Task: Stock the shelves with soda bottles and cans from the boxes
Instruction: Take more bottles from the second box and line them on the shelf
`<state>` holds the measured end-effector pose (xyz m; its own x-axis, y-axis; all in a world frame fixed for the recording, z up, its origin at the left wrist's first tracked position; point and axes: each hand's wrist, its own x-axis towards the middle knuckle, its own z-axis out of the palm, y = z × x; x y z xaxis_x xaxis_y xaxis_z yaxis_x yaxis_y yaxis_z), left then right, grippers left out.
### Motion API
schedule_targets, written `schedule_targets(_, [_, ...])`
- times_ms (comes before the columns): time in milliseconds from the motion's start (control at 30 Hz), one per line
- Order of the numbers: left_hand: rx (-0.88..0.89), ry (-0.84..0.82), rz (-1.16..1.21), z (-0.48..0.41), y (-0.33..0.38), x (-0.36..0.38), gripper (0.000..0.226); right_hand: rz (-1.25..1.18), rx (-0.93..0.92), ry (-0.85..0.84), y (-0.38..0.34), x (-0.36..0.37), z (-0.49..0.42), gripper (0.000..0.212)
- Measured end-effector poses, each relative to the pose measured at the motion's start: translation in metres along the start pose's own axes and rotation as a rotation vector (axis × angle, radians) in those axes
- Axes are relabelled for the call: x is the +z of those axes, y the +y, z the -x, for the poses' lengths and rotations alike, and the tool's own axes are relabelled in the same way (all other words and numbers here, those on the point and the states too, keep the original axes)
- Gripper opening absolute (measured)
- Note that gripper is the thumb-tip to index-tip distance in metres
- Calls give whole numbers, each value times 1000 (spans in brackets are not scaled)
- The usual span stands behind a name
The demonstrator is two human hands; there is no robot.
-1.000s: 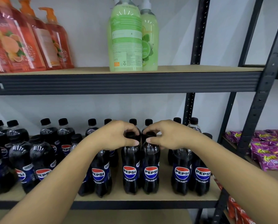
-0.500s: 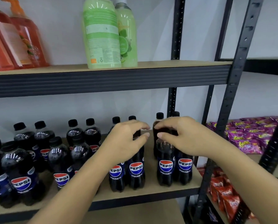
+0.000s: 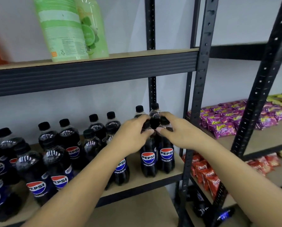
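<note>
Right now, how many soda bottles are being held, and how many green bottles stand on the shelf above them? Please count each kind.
Held soda bottles: 2
Pale green bottles on the upper shelf: 2
Total: 4

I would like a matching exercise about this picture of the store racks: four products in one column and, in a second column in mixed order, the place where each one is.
Column A
1. green soap bottles
2. Pepsi bottles
3. purple snack packets
4. red snack packets

Column B
a. right rack, lower shelf
b. left rack, top shelf in view
c. right rack, shelf above the red packets
d. left rack, middle shelf

Pairs: 1-b, 2-d, 3-c, 4-a
</note>
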<state>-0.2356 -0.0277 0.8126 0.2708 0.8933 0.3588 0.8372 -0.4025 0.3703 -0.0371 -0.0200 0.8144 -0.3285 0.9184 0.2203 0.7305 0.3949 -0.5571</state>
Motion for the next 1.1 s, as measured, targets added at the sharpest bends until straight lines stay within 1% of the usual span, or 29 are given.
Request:
schedule_targets(100, [-47, 25, 48, -1, -5, 0, 39, -42, -8, 41, 4, 6, -2, 35])
schedule_targets(167, [-47, 32, 65, -1, -8, -2, 34, -66, -4, 23, 5, 5, -3, 31])
schedule_targets(333, [-16, 23, 20, 0, -12, -5, 39, -71, 7, -10, 2, 3, -5, 33])
schedule_targets(433, [-11, -18, 13, -1, -14, -10, 44, -149, 29, -7, -2, 1, -6, 39])
schedule_targets(533, [-27, -2, 92, -10, -13, -18, 43, -248, 52, 76, -8, -5, -16, 41])
schedule_targets(600, [-50, 24, 145, -21, -13, -24, 41, -261, 61, 138, -13, -9, -29, 40])
schedule_targets(700, [-62, 47, 86, -44, -14, -33, 34, -224, 98, 182, -19, -15, -53, 40])
schedule_targets(800, [-100, -11, -57, -69, -14, -37, 43, -120, 180, 131, -19, -18, -81, 44])
schedule_targets(933, [-167, -182, -209, -92, -14, -35, 62, -13, 264, 15, -20, -14, -110, 58])
schedule_targets(1000, [-207, -231, -240, -98, -14, -33, 59, -20, 306, -21, -19, -11, -118, 64])
schedule_targets(1033, [-239, -238, -216, -100, -14, -32, 53, -36, 333, -30, -18, -9, -121, 62])
schedule_targets(1100, [-296, -230, -118, -103, -15, -29, 41, -46, 372, -42, -14, -6, -128, 45])
